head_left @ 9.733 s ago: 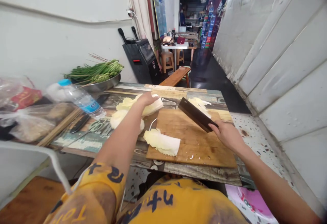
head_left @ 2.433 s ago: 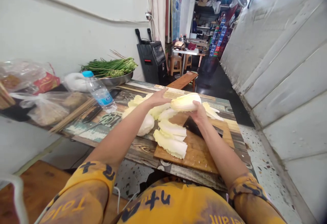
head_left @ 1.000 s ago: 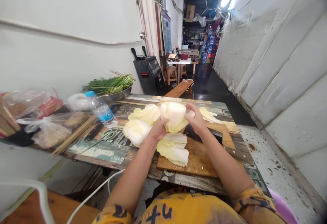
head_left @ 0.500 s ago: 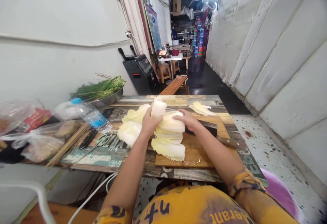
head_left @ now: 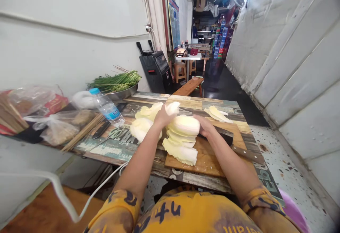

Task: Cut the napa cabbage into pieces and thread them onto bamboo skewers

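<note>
A stack of pale napa cabbage leaves (head_left: 181, 139) lies on the left part of a wooden cutting board (head_left: 209, 158). My right hand (head_left: 205, 126) rests against the right side of the top leaf, fingers curled on it. My left hand (head_left: 162, 114) is closed on a white cabbage piece (head_left: 172, 107) just behind the stack. A dark cleaver (head_left: 233, 144) with a wooden handle lies on the board under my right forearm. More cabbage (head_left: 145, 119) sits left of the board.
Loose cabbage leaves (head_left: 217, 114) lie at the table's far right. A water bottle (head_left: 106, 107), scissors (head_left: 110, 135), skewers (head_left: 82, 132), plastic bags (head_left: 57, 128) and a metal bowl of green chives (head_left: 117, 82) line the left side. A pink tub (head_left: 292, 211) stands at lower right.
Both hands brought a cabbage leaf down onto the stack on the board. My left hand then lifted a white piece off behind it. The cleaver stayed on the board.
</note>
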Tool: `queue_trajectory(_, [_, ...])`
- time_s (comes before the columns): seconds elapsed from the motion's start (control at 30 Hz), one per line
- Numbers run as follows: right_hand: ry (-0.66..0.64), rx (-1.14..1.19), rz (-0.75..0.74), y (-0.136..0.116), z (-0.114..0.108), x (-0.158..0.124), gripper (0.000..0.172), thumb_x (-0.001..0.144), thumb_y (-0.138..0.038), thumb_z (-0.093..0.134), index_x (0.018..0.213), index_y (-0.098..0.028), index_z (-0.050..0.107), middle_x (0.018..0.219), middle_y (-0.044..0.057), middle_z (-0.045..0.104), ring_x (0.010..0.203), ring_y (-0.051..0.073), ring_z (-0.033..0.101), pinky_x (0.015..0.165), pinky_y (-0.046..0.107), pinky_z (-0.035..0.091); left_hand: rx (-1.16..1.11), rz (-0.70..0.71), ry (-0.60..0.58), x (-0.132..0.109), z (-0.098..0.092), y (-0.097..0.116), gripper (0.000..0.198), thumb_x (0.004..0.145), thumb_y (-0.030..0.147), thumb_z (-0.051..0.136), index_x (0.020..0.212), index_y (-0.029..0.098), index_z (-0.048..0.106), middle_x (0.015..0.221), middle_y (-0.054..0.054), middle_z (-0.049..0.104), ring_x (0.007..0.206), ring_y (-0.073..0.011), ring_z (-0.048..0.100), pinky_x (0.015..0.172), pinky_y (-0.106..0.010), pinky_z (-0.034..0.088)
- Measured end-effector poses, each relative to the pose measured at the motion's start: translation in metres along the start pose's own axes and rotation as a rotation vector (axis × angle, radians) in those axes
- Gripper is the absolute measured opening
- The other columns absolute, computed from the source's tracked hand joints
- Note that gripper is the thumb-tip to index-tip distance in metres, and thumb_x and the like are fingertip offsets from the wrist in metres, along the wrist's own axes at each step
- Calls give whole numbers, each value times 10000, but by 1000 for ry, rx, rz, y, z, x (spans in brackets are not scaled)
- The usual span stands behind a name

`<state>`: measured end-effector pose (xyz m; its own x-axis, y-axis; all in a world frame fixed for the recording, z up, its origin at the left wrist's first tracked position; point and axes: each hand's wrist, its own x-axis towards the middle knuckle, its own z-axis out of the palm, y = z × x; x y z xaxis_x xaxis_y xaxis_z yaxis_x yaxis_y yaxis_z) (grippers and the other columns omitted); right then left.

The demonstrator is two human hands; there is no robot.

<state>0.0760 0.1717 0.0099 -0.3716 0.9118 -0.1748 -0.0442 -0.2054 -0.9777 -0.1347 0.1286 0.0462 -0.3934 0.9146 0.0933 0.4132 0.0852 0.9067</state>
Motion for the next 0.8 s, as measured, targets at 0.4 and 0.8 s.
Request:
queue_trajectory(0.4, [70, -163, -172, 1, -17, -7, 245, 899, -347, 562, 1008, -134, 613, 1012, 52, 636, 872, 161, 614, 775, 362, 507, 541, 636, -485, -48, 32, 20, 812, 549, 284, 749, 1312, 261, 470, 1291, -107, 535, 1204, -351, 462, 1036, -442, 330])
queue_trajectory(0.8, [-100, -203, -173, -7, -35, -19, 513, 540, -151, 720, 1047, -192, 652, 889, 36, 696, 803, 201, 633, 683, 340, 532, 378, 430, -290, -35, 24, 25, 948, 574, 216, 677, 1442, 194, 296, 1319, -118, 523, 1160, -318, 525, 996, -403, 395])
